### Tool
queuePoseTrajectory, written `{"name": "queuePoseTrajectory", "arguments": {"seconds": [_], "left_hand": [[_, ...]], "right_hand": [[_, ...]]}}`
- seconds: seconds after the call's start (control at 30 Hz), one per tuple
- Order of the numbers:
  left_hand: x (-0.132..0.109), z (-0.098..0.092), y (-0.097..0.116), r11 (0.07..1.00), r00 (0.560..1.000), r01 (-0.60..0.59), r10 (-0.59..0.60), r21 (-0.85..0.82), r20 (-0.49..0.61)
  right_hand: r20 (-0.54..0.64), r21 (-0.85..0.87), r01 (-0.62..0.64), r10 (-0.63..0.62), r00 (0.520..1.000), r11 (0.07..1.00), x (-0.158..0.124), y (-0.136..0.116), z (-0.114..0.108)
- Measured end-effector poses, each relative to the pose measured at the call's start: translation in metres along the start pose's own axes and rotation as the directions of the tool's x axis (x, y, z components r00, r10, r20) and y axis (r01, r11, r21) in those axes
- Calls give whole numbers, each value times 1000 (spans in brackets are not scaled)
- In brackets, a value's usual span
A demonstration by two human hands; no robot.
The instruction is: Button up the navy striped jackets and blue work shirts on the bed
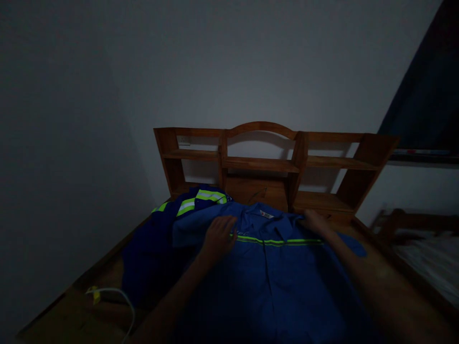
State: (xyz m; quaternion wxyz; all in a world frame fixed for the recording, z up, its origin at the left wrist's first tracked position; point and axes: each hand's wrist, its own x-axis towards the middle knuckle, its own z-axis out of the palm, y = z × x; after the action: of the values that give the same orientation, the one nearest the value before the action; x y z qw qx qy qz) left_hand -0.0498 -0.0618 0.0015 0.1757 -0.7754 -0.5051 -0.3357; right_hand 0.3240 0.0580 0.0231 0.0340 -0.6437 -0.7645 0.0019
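Observation:
A blue work jacket point(294, 282) with a thin yellow-green stripe across the chest lies spread out front side up, its collar and white label towards the shelf. My left hand point(220, 234) is over the jacket's left chest area, fingers apart and slightly bent, close to the stripe. At the right shoulder of the jacket, my right hand point(313, 222) has its fingers closed on the cloth; the fingertips are dim and partly hidden. A darker blue garment point(150, 248) with wide yellow-green and silver bands lies heaped to the left, partly under the jacket's sleeve.
Behind the clothes a wooden shelf unit point(260, 165) stands against the pale wall point(251, 71). A white cable point(124, 294) with a yellow tag curves at the lower left of the wooden tabletop point(380, 272). Wooden furniture point(401, 220) with pale fabric is at the far right. Light is dim.

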Motion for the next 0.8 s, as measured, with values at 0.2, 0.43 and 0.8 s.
{"name": "queuePoseTrajectory", "arguments": {"seconds": [0.2, 0.43, 0.8], "left_hand": [[106, 78, 31, 960, 880, 261, -278, 97, 385], [143, 123, 25, 923, 829, 380, -367, 57, 422], [150, 112, 16, 827, 825, 536, -469, -172, 315]], "right_hand": [[-276, -149, -83, 39, 960, 985, -6, 14, 2], [-251, 53, 148, -131, 959, 988, -15, -30, 12], [-162, 332, -197, 262, 951, 923, 49, -76, 2]]}}
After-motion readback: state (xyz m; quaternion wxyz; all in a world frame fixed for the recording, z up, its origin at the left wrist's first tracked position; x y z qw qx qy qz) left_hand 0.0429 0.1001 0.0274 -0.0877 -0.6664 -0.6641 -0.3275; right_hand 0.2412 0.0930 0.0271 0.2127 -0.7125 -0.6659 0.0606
